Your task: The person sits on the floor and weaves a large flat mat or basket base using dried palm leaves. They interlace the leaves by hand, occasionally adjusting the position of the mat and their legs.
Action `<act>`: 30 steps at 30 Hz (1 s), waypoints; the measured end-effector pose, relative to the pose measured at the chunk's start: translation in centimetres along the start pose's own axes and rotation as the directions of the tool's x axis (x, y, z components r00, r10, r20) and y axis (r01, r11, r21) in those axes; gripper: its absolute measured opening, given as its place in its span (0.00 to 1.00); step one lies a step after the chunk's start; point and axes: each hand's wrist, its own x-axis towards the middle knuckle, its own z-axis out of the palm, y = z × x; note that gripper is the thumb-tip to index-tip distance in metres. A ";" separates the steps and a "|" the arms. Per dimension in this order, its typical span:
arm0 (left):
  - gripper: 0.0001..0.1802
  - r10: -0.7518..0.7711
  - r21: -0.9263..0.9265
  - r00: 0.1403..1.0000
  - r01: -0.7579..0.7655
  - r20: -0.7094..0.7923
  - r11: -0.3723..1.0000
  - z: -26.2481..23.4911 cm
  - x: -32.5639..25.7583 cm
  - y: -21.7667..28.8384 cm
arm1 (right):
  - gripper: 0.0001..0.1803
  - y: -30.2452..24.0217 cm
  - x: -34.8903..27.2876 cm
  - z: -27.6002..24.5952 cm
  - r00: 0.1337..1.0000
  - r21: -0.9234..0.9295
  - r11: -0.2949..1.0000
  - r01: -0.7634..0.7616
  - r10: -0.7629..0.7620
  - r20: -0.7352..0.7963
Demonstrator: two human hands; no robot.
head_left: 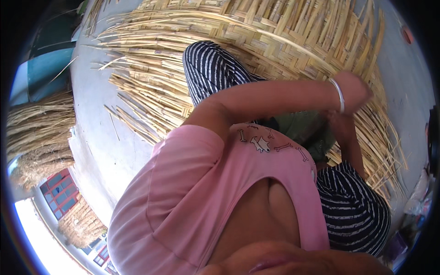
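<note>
Across the grey floor, ahead of the body: a woven mat of pale, flat strips, its close weave lying forward and to the left of both hands.
Loose ends on the left: long axis roughly left to right, well apart from the hands.
Striped trousers: left knee on or just over the mat; I cannot tell which.
Left arm: crosses the body to the person's right, forearm roughly sideways.
Loose ends on the right: they slant from the weave back along the person's right side, near the hands.
Left hand: farther forward, so the nearer one to the weave; fingers look curled, but blur leaves me unable to tell whether they grasp a strip.
Right hand: just behind the left, closer to the body, partly hidden; its grip cannot be told.
White bangle: around the left wrist.
</note>
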 end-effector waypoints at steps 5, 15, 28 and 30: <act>0.10 0.129 -0.072 0.954 -0.154 -0.269 0.985 0.5 0.9 4.5 | 0.24 -9.9 2.3 2.0 0.984 0.395 0.914 -0.090 0.142 -0.106; 0.14 -0.580 -0.946 0.796 0.298 0.172 0.128 1.5 -11.9 -6.7 | 0.25 -6.7 1.1 -1.9 0.979 0.799 0.588 0.125 0.058 -0.195; 0.05 -0.773 -0.996 0.631 -0.087 -0.070 0.020 -3.3 -11.8 -12.1 | 0.27 -10.3 0.1 -0.1 0.986 0.450 0.884 -0.126 0.161 -0.039; 0.05 -0.793 -0.996 0.606 -0.083 -0.057 0.008 -3.0 -11.7 -11.4 | 0.24 -13.1 0.7 0.1 0.978 0.009 0.993 0.118 -0.114 -0.175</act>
